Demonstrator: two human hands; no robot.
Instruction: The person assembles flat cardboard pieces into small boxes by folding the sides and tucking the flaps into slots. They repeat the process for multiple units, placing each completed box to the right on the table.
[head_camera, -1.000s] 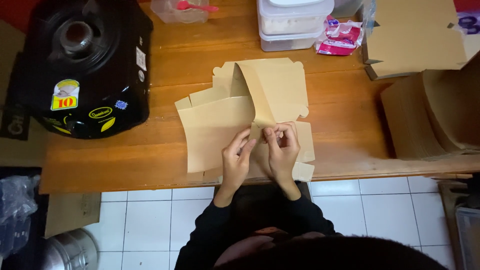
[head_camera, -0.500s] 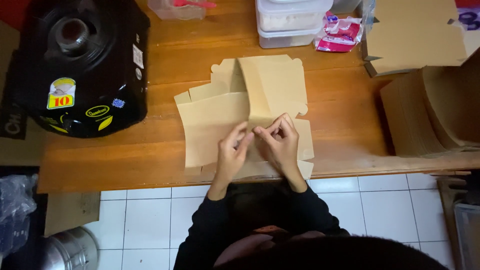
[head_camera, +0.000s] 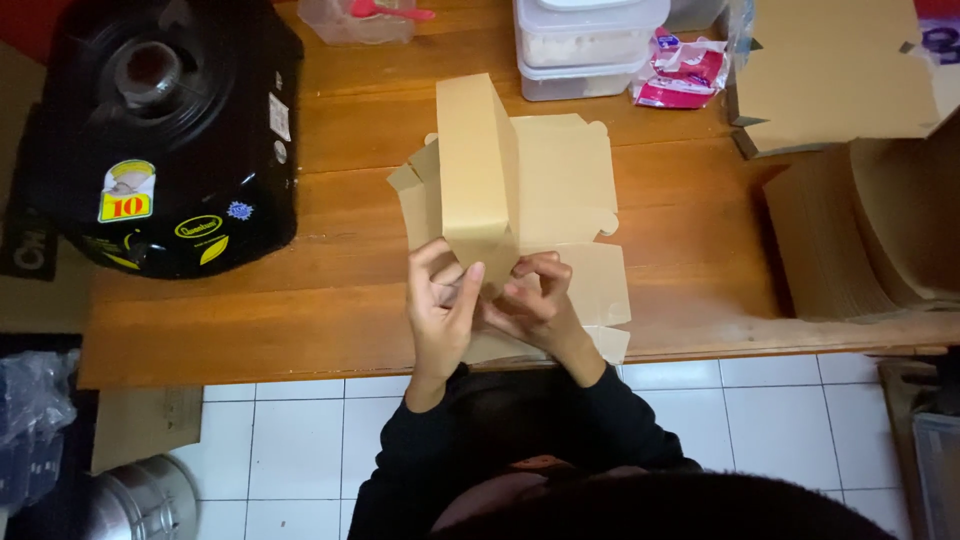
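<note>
A flat brown cardboard box blank (head_camera: 560, 180) lies on the wooden table (head_camera: 330, 290), and one of its panels (head_camera: 475, 170) stands folded up. My left hand (head_camera: 440, 300) and my right hand (head_camera: 535, 300) meet at the near end of that raised panel and pinch the cardboard there. Both hands' fingers curl around the fold. The lower flaps of the blank lie partly hidden under my hands.
A black round appliance (head_camera: 160, 130) fills the table's left end. Stacked clear plastic containers (head_camera: 585, 45) and a pink packet (head_camera: 685, 70) stand at the back. More flat cardboard blanks (head_camera: 840, 70) and a stack of them (head_camera: 870, 230) lie at the right. White tiled floor lies below.
A panel of the cardboard blank that lay flatter before now stands upright. My hands have stayed at its near end, still gripping the fold.
</note>
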